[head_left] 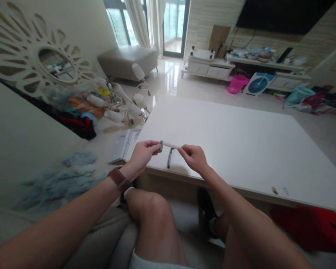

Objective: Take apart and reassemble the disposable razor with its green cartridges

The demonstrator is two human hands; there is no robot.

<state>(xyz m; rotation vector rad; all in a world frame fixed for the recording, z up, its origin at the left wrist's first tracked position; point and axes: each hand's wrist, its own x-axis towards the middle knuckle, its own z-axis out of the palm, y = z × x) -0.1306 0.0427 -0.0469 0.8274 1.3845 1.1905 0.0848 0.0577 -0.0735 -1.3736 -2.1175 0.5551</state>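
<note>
Just above the near left part of the white table [226, 138], my left hand [144, 153] pinches a small dark and green piece [161, 146] that looks like a razor blade cartridge. My right hand [194, 156] is closed on one end of a slim white stick [171, 145]. The stick's far end points left, close to the cartridge; whether they touch I cannot tell. Between my hands, a thin dark grey handle [169, 158], perhaps a razor handle, lies on the tabletop near its front edge.
An open white box [120, 147] stands at the table's left end. Beyond it, a chandelier with white shades [128, 106] lies on the floor. Two small items, one of them dark and yellow [274, 190], rest near the table's front right edge. A red object [310, 228] sits below that edge.
</note>
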